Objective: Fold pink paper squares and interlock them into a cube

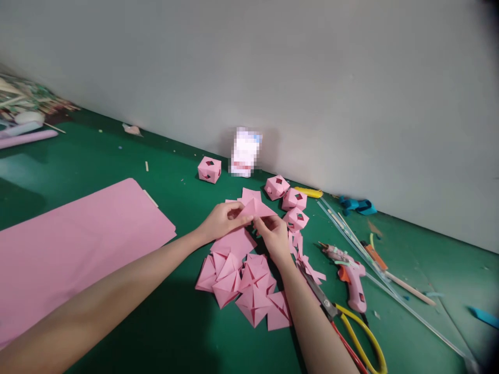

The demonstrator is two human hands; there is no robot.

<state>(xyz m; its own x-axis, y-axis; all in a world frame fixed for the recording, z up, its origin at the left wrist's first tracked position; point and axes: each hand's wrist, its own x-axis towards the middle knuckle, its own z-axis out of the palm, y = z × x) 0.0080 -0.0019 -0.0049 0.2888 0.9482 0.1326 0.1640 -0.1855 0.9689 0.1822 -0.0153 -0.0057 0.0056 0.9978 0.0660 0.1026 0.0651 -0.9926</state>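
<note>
Between my two hands is a folded piece of pink paper [257, 208], raised a little above the table. My left hand [224, 220] grips its left side, fingers curled, thumb along the lower edge. On the right, my right hand [274, 236] pinches the near edge with thumb and fingers. Flat pink paper [234, 243] lies beneath my hands. Nearer to me is a cluster of folded pink paper pieces [255, 288] with creased triangular flaps. Beyond my right hand sit several pink paper shapes [295, 199] with diamond-shaped holes, and another pink paper shape [209, 170] stands farther left.
Large pink sheets [86, 234] cover the left of the green table [163, 322]. Scissors [331, 310] lie beside my right forearm, near a pink glue gun [351, 275] and clear glue sticks [413, 311]. A blurred bright rectangle [245, 152] leans on the wall.
</note>
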